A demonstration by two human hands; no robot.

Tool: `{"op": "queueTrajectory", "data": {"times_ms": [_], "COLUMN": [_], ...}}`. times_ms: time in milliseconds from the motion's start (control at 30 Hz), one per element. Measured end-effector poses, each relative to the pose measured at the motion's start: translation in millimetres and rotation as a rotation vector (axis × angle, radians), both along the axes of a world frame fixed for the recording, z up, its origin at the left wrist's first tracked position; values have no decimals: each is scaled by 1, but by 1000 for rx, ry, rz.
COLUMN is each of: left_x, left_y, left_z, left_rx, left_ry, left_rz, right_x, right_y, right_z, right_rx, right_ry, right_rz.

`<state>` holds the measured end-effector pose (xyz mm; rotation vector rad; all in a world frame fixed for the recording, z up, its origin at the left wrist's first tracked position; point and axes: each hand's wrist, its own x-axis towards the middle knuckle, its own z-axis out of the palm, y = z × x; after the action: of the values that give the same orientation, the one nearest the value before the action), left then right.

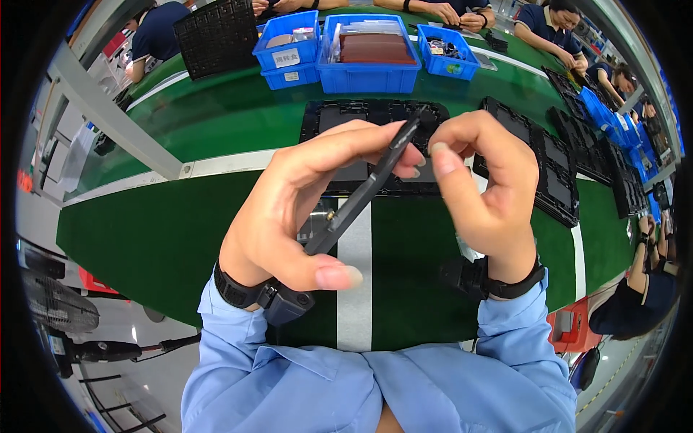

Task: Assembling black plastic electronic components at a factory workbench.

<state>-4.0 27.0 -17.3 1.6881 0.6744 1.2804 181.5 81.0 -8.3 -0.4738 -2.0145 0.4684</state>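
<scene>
My left hand (278, 209) is closed round a thin, flat black device-like part (365, 193), gripping it by its edges. The part is tilted and seen nearly edge-on, so its faces are mostly hidden; a small brass-coloured spot shows on its side. Close to its upper end, on the right, my right hand (494, 184) has its thumb and forefinger pinched together and the other fingers curled. Whatever may be in that pinch cannot be made out. Behind both hands a black compartment tray (328, 115) lies on the green work surface (159, 238), partly covered by them.
More black trays (556, 169) lie to the right. Across the far side stand a large blue bin (368, 78), stacked blue bins (290, 76) and a smaller one (451, 66). An upright black tray (216, 40) and a metal post (123, 123) are at left. Several people work around.
</scene>
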Motion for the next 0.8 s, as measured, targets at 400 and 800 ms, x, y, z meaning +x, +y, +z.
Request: {"op": "queueTrajectory", "data": {"times_ms": [400, 800], "left_x": [3, 7], "left_y": [5, 0], "left_z": [-6, -5], "left_rx": [138, -64], "left_ry": [69, -174], "left_rz": [-98, -199], "right_x": [-2, 7], "right_y": [0, 3], "right_z": [-3, 4], "right_rx": [48, -278], "right_ry": [40, 147], "right_rz": [-75, 237]}}
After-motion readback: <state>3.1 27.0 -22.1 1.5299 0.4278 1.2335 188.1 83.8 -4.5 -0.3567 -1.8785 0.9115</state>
